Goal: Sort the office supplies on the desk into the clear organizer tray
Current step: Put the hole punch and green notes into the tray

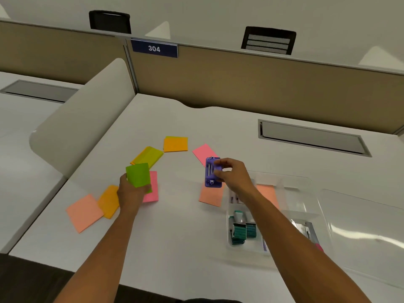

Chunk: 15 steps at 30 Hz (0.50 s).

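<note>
My left hand (129, 193) holds a green sticky-note pad (138, 174) lifted off the white desk (175, 237). My right hand (235, 174) grips a purple hole punch (211, 172) above a salmon pad (210, 196). The clear organizer tray (306, 193) lies to the right, partly under my right forearm; it holds teal binder clips (241, 232), a salmon pad (267, 193) and pens. Loose pads lie around: yellow-green (150, 156), orange (176, 144), pink (203, 152), pink (152, 191) under the green one, orange (108, 201) and salmon (84, 213).
A curved white divider (87, 119) stands at the left. A tan partition with a blue "304" sign (154, 48) backs the desk. A grey cable hatch (312, 137) is set in the desk at the back right. Two black chair backs show beyond.
</note>
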Available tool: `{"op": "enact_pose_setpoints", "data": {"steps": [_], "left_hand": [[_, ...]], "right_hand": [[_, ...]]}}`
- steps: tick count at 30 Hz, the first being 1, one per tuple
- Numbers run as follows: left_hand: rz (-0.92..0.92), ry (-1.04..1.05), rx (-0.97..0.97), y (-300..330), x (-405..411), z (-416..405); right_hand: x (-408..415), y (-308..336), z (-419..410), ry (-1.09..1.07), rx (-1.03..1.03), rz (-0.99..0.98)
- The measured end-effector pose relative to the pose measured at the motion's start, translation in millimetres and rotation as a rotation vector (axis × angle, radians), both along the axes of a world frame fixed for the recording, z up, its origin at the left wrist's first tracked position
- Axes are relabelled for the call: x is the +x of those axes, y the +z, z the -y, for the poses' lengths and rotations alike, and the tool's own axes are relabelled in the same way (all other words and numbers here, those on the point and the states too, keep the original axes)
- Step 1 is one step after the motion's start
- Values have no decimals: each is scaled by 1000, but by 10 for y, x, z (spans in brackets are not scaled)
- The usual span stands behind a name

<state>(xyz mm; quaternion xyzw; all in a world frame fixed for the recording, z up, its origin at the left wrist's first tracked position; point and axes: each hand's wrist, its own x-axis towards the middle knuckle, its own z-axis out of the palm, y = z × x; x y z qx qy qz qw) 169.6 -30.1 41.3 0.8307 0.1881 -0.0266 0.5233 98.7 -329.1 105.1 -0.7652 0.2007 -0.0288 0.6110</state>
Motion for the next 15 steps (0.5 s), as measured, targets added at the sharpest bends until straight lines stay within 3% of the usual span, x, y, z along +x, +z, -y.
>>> {"op": "enact_pose_setpoints", "data": {"steps": [15], "left_hand": [[-69,-291,-403,338,-279,1502]], "right_hand": [[-667,135,1211,-255,-54,38]]}}
